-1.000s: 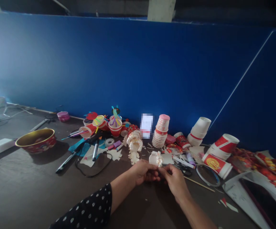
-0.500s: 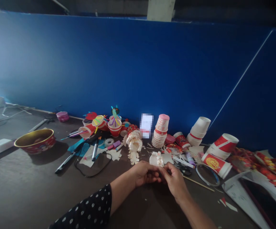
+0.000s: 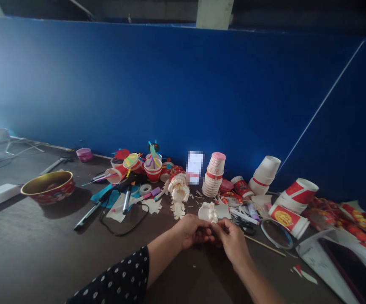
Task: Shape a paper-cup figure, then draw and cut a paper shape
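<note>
Low in the middle, both my hands meet at a small curled white paper piece with bunched, ruffled edges. My left hand is closed, pinching it from the left, and my right hand pinches it from the right between thumb and fingers. The fingertips partly cover its lower end. Right behind it shows a curved white sheet; whether the two are joined I cannot tell. Further left lies a larger ruffled paper-cup craft with layers of curled white strips.
Behind my hands stands a stack of paper cups. Markers, a tape roll and paper scraps lie left. To the right are more cups, a stick and a white tray with a dark phone. A gold-lined bowl sits far left.
The curled paper piece has turned slightly between my fingers, its ruffled part now more upright. Both hands stay in nearly the same place, with small finger movements.
</note>
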The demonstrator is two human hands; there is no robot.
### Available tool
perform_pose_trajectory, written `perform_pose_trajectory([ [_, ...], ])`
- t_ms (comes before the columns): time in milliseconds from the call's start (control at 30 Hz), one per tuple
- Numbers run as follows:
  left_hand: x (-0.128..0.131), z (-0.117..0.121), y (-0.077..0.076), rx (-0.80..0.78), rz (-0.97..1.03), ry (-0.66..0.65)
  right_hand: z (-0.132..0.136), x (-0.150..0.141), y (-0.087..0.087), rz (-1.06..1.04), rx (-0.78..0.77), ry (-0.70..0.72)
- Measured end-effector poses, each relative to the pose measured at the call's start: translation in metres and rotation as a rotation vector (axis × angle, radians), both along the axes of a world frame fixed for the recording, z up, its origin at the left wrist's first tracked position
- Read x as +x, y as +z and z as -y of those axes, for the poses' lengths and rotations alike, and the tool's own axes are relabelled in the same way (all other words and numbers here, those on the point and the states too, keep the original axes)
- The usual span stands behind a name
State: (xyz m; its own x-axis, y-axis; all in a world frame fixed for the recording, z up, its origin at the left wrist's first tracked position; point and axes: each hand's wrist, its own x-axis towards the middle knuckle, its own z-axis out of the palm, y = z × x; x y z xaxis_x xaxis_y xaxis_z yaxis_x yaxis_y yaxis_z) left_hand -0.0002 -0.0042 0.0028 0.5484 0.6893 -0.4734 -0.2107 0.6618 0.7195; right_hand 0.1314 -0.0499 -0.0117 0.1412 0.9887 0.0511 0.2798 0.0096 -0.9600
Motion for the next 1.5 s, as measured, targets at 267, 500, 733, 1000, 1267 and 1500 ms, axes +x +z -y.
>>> perform_pose_trajectory([
  [267,0.0,0.0,0.001,0.017,-0.001,0.006,0.0,0.0,0.001,-0.113,-0.018,-0.026],
  [500,0.0,0.001,0.003,0.006,0.007,0.0,-0.001,0.0,0.002,-0.14,-0.017,-0.016],
  [733,0.0,0.002,0.001,0.041,0.009,-0.008,0.001,-0.001,0.008,-0.244,-0.12,-0.055],
  [1000,0.0,0.001,0.003,0.002,0.002,0.03,0.005,0.001,0.014,-0.484,-0.186,0.075],
  [1267,-0.001,0.0,0.001,0.024,0.001,0.003,0.006,0.003,0.014,-0.317,-0.185,0.01],
  [1500,-0.001,0.001,0.003,0.018,0.009,0.001,0.004,0.002,0.013,-0.22,-0.172,-0.011],
])
